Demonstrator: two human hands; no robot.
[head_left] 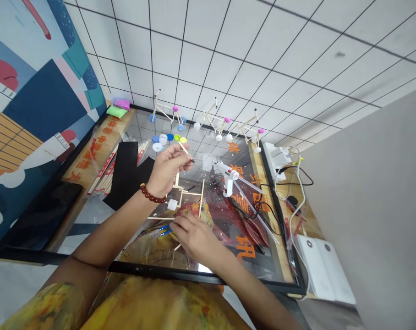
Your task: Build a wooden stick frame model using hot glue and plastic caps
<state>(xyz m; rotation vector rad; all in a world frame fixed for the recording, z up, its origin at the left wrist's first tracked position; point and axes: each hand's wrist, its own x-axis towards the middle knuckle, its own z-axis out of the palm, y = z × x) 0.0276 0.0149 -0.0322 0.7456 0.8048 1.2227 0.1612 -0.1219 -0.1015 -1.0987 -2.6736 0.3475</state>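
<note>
My left hand (170, 167), raised over the glass tabletop, pinches a short wooden stick (184, 149) with a dark lower end. Lower and to the right, my right hand (197, 236) has its fingers closed at the handle of blue-handled snips (164, 230), low over the glass; part of the tool is hidden beneath the fingers. Between the hands lies a frame of joined wooden sticks (190, 192), partly covered by my left hand. A white cap (172, 204) sits at its left side. A white glue gun (228, 176) stands to the right.
Three stick models with coloured caps (213, 117) line the far edge. Several loose bottle caps (169, 137) lie in front. Black sheets (123, 172) and packed sticks (103, 176) are at the left, near a dark phone-like slab (46, 215). Cables (273, 220) trail beside a power strip (272, 160).
</note>
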